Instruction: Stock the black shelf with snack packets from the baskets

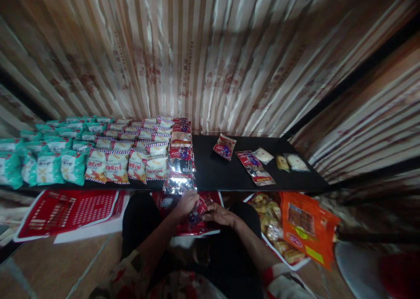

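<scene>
Between my two hands, low in front of the shelf edge, is a red and blue snack packet (197, 211). My left hand (187, 204) is closed on its upper left side. The fingers of my right hand (219, 214) pinch its right edge. Beneath them, a red plastic basket (215, 197) sits between my knees, its contents mostly hidden. Just beyond my left hand, a column of red and silver packets (180, 159) lies on the black shelf (210, 167). A similar red packet (225, 147) and a longer red packet (255, 167) lie farther right.
Rows of white snack bags (116, 165) and green snack bags (72, 165) fill the shelf's left side. Small clear packets (297, 162) lie at its right. Below stand another red basket (68, 211), a container of wrapped snacks (272, 220) and an orange bag (303, 224). A striped curtain (197, 62) hangs behind.
</scene>
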Demonstrator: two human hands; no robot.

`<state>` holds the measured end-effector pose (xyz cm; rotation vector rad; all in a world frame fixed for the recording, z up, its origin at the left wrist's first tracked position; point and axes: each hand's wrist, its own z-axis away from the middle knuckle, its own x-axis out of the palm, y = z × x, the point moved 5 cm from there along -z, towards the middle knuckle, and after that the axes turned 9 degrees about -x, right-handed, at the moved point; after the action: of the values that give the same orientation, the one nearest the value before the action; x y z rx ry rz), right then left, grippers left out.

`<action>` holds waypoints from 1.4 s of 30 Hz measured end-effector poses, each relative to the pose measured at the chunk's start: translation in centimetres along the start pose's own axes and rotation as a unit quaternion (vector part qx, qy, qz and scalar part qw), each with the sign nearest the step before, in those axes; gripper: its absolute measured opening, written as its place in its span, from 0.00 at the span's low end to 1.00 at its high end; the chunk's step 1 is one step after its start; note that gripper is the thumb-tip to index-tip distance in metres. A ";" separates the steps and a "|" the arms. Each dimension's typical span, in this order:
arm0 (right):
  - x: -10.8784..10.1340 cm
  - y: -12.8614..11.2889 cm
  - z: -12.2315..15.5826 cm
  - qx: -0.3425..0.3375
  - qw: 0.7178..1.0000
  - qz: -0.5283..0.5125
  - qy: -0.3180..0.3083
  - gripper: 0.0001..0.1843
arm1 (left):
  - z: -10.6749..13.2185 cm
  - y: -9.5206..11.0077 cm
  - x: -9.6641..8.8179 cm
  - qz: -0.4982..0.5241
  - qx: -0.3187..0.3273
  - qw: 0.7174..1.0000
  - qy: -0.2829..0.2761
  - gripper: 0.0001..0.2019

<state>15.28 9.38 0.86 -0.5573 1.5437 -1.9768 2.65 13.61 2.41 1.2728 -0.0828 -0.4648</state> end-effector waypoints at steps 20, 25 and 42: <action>-1.5 -4.0 4.6 -0.032 0.972 -0.095 0.213 0.21 | 2.8 4.5 0.4 0.431 -0.126 0.894 0.009 0.20; -1.6 -4.3 4.7 -0.037 0.963 -0.117 0.239 0.22 | 3.3 5.0 0.3 0.451 -0.089 0.888 -0.002 0.20; -1.1 -7.0 3.8 -0.100 0.940 -0.145 0.292 0.22 | 3.4 4.9 -0.4 0.272 -0.026 0.956 0.107 0.11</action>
<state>17.32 8.57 8.57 -0.2937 2.1394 -2.3656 2.63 11.77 8.04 1.1813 -0.2303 0.1451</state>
